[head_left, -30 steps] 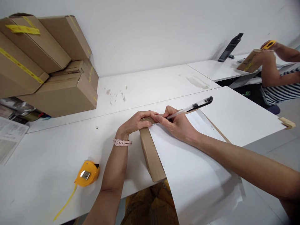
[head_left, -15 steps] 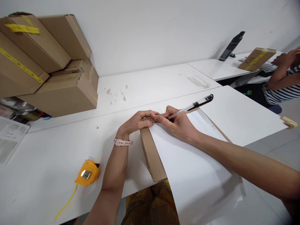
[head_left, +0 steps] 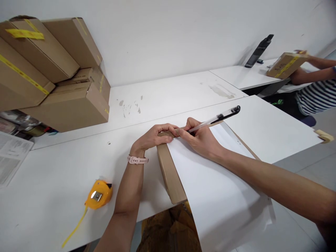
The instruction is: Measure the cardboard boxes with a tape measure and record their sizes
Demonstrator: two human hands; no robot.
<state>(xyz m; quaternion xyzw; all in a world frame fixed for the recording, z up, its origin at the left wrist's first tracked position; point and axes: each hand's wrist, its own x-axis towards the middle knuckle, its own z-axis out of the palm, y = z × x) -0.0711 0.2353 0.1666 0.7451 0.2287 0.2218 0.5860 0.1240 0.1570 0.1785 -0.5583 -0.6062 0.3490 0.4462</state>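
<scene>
A large white sheet of paper (head_left: 217, 203) lies over a flat cardboard box (head_left: 169, 173) and hangs past the table's front edge. My right hand (head_left: 201, 140) is closed round a clear pen with a black cap end (head_left: 217, 118); its tip is hidden by my fingers near the sheet's far left corner. My left hand (head_left: 160, 136), with a pink band on the wrist, grips that same corner, thumb on the paper and fingers over the box's far edge. The fingertips of both hands almost meet.
A yellow tape measure (head_left: 99, 194) with its tape partly out lies left of my forearm. Several taped cardboard boxes (head_left: 76, 105) are stacked at the back left. At the far right stand a black bottle (head_left: 259, 51) and a small box (head_left: 286, 65), handled by another person.
My hands have barely moved; the left thumb has slid slightly right along the paper. At the far right, the other person's hands have moved onto the small box.
</scene>
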